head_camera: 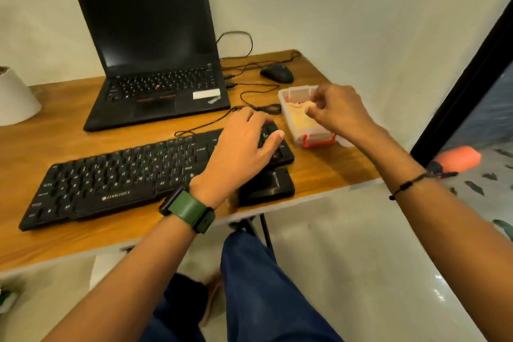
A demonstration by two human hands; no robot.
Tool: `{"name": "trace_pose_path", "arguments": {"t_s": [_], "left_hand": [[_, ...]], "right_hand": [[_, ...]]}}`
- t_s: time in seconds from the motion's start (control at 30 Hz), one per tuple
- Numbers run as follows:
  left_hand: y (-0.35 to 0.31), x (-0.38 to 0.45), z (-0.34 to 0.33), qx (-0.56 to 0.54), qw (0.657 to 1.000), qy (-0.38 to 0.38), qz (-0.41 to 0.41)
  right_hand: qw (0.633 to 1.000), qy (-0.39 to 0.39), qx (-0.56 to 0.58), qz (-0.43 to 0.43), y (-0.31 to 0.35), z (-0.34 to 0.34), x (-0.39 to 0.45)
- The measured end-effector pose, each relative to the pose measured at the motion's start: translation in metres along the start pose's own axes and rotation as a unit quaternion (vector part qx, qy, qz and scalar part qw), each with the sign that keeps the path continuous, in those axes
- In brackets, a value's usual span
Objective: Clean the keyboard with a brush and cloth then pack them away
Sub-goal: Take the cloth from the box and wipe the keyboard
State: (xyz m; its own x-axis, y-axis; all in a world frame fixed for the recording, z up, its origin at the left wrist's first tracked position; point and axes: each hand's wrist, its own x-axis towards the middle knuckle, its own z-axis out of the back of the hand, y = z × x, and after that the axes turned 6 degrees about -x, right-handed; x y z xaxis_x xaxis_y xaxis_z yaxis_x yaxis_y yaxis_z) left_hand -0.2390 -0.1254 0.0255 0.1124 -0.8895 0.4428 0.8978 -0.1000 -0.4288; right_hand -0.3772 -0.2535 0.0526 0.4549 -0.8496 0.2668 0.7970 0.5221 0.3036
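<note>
Now: left hand (244,144) rests on keyboard (111,175) | right hand (337,111) over box (299,119)

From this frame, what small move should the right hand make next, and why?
Probably lower into the clear box and grip a tool. The right hand hovers over the box with fingers curled, seemingly holding nothing; what lies inside is blurred. The left hand rests on the keyboard, and no brush or cloth is out.
</note>
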Motion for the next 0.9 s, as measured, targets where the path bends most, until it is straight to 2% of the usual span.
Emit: {"name": "trace_pose_path", "arguments": {"t_s": [0.17,0.3,0.4,0.47,0.7,0.9], "left_hand": [[-0.009,0.063,-0.016,-0.028,0.999,0.032,-0.016],[-0.012,0.096,-0.03,-0.03,0.999,0.044,0.005],[-0.012,0.111,-0.038,-0.036,0.997,0.054,0.033],[-0.011,0.116,-0.042,-0.051,0.996,0.057,0.052],[-0.003,0.12,-0.054,-0.082,0.992,0.06,0.077],[0.0,0.118,-0.052,-0.125,0.985,0.058,0.103]], "right_hand": [[0.987,0.068,-0.137,0.053,0.0,-0.01,0.034],[0.974,0.119,-0.161,0.108,0.004,-0.014,0.049],[0.95,0.211,-0.203,0.104,0.003,-0.026,0.061],[0.94,0.237,-0.223,0.104,0.001,-0.036,0.067],[0.935,0.202,-0.271,0.108,-0.002,-0.044,0.066],[0.986,0.126,-0.107,0.022,-0.01,-0.052,0.063]]}}
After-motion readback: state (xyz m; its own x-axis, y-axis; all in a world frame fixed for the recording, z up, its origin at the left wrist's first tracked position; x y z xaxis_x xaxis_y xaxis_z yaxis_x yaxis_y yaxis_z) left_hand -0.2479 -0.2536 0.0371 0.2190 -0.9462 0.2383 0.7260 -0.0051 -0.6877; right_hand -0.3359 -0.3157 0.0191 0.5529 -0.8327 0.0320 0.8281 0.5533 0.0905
